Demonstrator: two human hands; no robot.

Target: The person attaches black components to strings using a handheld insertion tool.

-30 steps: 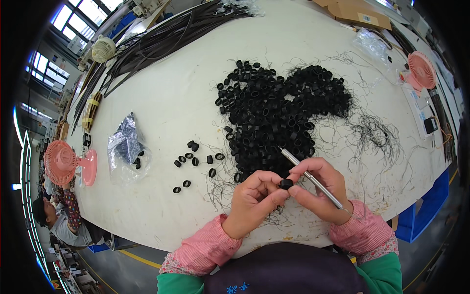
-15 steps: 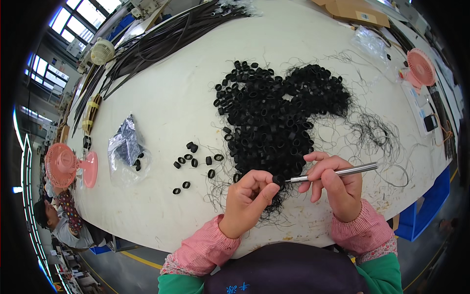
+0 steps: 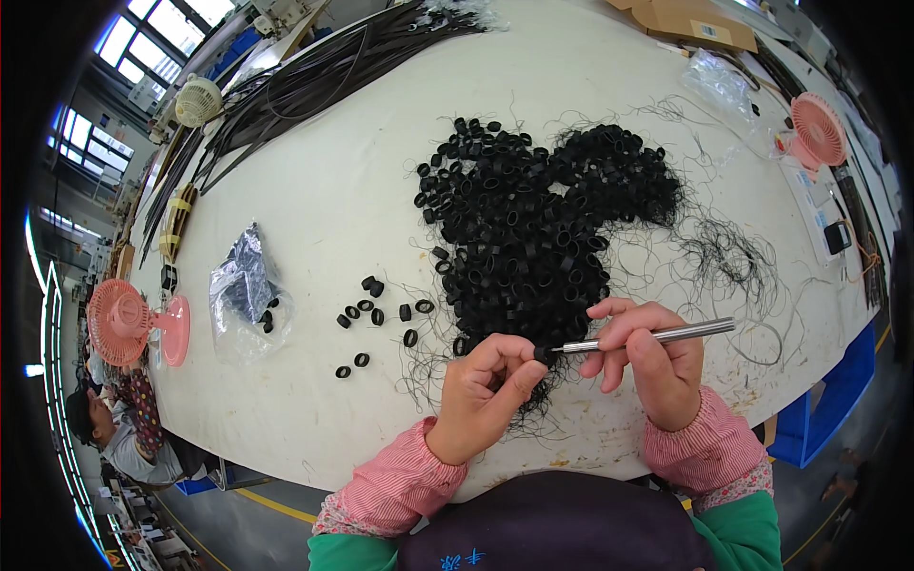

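Black ring [image 3: 544, 355], short and band-like, was found pinched between the thumb and forefinger of the left hand [image 3: 484, 390], directly below the near edge of the ring heap [image 3: 528, 247]. We noted the remaining fingers of that hand curled toward the palm. The right hand [image 3: 652, 357] gripped a slim metal pen-shaped tool [image 3: 687, 331] between thumb and fingers, its thin tip pointing left and meeting the right side of the held piece; we could not tell whether the tip had entered it.

We recorded the heap as many similar black rings crowded together on the white table [image 3: 324, 219]. Several loose rings [image 3: 377, 316] lay apart, left of the heap. Fine black thread [image 3: 733, 262] was tangled to the right, with further strands near the left hand. Farther left we observed a clear plastic bag [image 3: 246, 295] beside a pink fan [image 3: 119, 322]. A second pink fan [image 3: 817, 131] stood at the far right, near a white power strip [image 3: 811, 211]. Long dark strips [image 3: 324, 81] lay across the far left of the table, and a cardboard box [image 3: 681, 24] occupied the far right edge.
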